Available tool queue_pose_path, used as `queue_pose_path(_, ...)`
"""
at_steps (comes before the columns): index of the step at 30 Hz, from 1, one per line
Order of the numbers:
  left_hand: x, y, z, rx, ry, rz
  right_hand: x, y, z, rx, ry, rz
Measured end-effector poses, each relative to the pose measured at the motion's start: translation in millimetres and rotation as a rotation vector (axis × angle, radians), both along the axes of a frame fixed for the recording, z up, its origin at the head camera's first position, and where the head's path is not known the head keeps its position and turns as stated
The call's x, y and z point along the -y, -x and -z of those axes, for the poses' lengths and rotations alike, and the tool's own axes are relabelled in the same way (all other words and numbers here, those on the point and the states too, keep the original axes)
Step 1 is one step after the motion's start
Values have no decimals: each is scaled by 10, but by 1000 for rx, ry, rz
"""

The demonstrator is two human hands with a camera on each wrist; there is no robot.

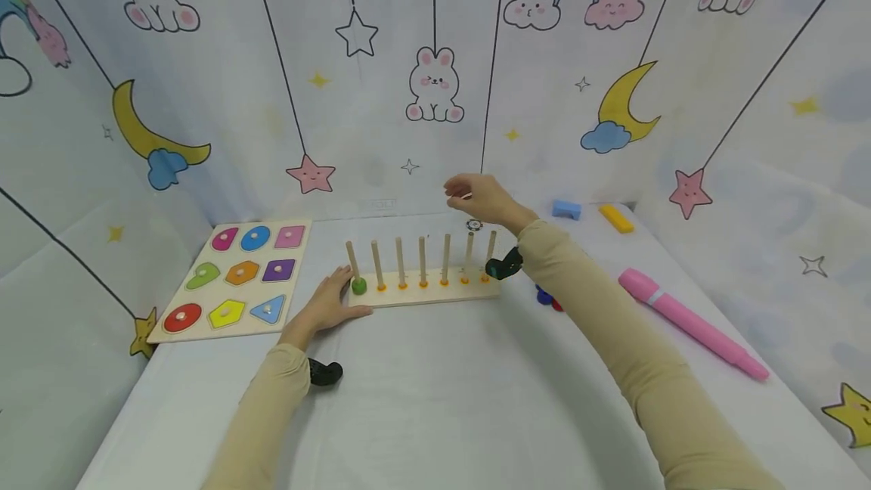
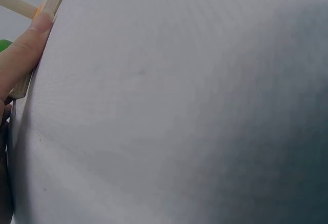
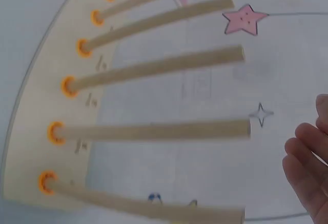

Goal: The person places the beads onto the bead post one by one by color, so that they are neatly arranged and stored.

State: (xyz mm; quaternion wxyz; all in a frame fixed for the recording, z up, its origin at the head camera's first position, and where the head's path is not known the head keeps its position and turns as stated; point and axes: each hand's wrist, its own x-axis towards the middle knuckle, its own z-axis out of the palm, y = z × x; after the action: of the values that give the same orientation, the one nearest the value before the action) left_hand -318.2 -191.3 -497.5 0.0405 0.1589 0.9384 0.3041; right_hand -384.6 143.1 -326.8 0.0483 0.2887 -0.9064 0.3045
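A wooden peg board (image 1: 435, 294) with several upright pegs lies on the white table; a green bead (image 1: 359, 286) sits low on its leftmost peg. My left hand (image 1: 330, 301) holds the board's left end, thumb along the front edge and fingers around the far side. In the left wrist view the thumb (image 2: 28, 47) presses against the edge. Raised behind and above the right-hand pegs is my right hand (image 1: 483, 196), its fingers loosely bent with nothing visible between them. The right wrist view shows bare pegs (image 3: 159, 69) beside those fingers (image 3: 307, 152).
A shape puzzle board (image 1: 234, 278) lies at the left. Blue and red beads (image 1: 544, 296) are partly hidden by my right forearm. Farther right are a blue block (image 1: 566, 209), a yellow block (image 1: 616, 218) and a long pink tube (image 1: 694, 324). A patterned curtain stands behind the table.
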Motion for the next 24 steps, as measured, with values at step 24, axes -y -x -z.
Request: queue_pose_path(24, -30, 0, -25, 37, 0, -6, -2026, -266, 696, 213, -178, 268)
